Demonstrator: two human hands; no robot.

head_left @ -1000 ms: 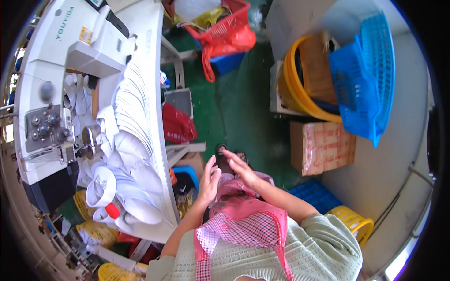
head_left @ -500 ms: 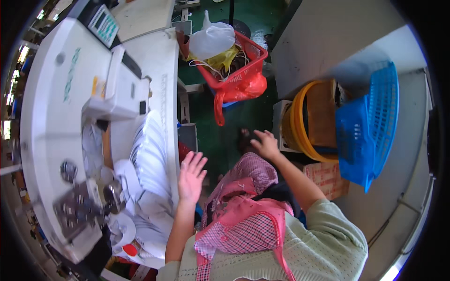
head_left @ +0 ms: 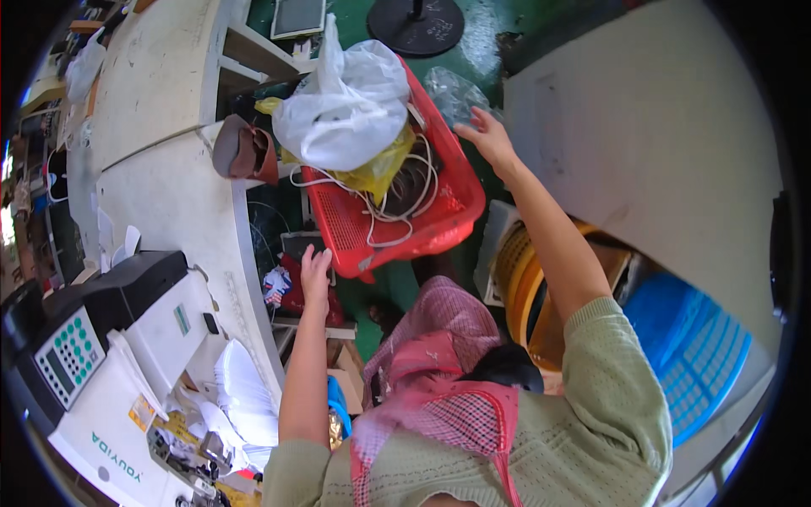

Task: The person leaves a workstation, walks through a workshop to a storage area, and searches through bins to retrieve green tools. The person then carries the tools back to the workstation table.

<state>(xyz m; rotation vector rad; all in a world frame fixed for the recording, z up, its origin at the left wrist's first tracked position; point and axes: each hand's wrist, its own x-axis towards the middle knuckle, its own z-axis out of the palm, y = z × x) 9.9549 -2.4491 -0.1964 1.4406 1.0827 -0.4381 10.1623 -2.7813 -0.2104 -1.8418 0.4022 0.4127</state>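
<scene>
The red plastic basket (head_left: 397, 203) sits upper centre of the frame, long axis running from upper right down to lower left. The left hand (head_left: 316, 275), fingers loosely spread, touches its lower corner; the right hand (head_left: 487, 139), open, reaches its upper right rim beside a clear plastic bag (head_left: 452, 93). A white plastic bag (head_left: 342, 106) and tangled cords (head_left: 397, 198) hide the basket's inside.

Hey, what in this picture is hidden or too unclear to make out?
- Head view: the red basket's contents, covered by a white plastic bag.
- Head view: whether the right hand touches the clear bag; too small.
- Head view: the yellow basket, hidden behind the right arm.
- Left hand's grip: open, holding nothing.
</scene>
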